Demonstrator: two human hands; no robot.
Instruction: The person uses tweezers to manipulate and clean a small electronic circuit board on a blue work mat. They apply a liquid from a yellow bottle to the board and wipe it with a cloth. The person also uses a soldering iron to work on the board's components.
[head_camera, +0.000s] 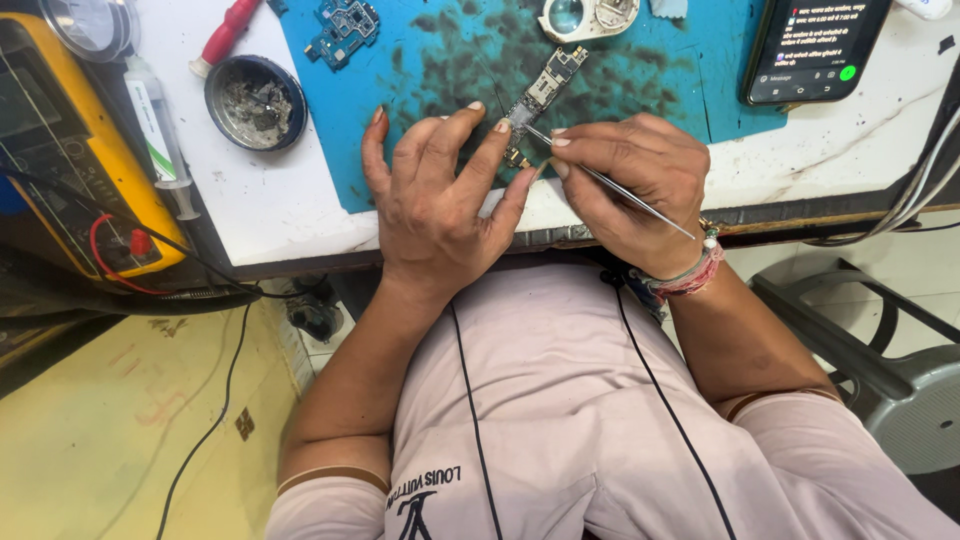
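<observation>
Left hand (440, 195) pinned narrow green circuit board (540, 95); right hand (630, 185) pinched thin metal tweezers (610, 187). Round dark tin (255, 100) held grey residue.

Circuit board (540, 95) lower end hidden under fingers (470, 170); phone (815, 45) cut off at top edge.

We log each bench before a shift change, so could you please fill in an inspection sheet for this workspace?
Surface: white bench top with a stained blue mat.
Job's things: long narrow circuit board on the mat; thin metal tweezers with tips at its near end.
Clutter: round tin, syringe, red-handled tool, second small board, magnifier, lit phone.
Grippers: left hand steadies the board; right hand holds the tweezers.
Cables: red and black leads at the yellow meter; pale cables at right.
Surroundings: grey stool, yellowish floor.
</observation>
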